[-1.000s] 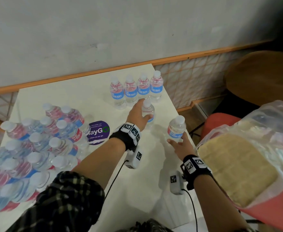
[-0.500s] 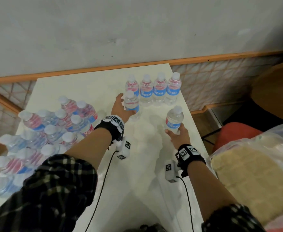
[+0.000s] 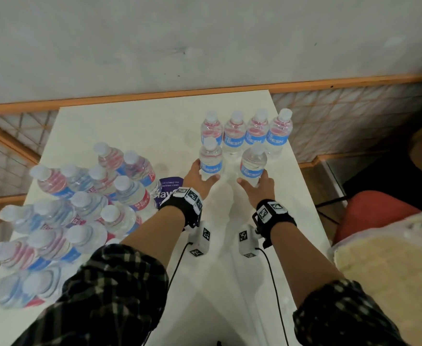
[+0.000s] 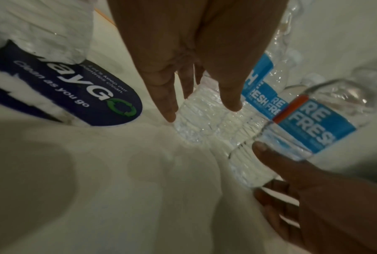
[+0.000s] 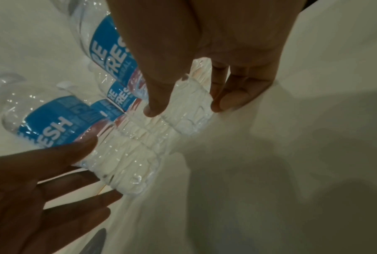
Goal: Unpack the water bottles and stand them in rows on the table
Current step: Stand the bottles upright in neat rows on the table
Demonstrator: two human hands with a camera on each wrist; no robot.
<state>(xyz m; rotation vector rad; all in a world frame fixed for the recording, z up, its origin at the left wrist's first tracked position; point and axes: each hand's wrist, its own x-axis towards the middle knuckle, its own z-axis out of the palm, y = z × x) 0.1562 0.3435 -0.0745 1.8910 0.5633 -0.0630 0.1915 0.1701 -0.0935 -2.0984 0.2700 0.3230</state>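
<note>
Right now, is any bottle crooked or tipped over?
None has tipped over. The bottle in the right hand leans left, not yet squared with the row behind it. The one in the left hand stands straight.

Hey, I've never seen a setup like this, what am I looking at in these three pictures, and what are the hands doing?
A person wears three cameras: one on the head looking down, one on each wrist looking along the fingers. On the white table four water bottles form a back row, with a shrink-wrapped pack at left. The left hand grips one bottle, the right hand another bottle, both low on the body, in front of that row. The wrist views show those same grips close up.
</note>
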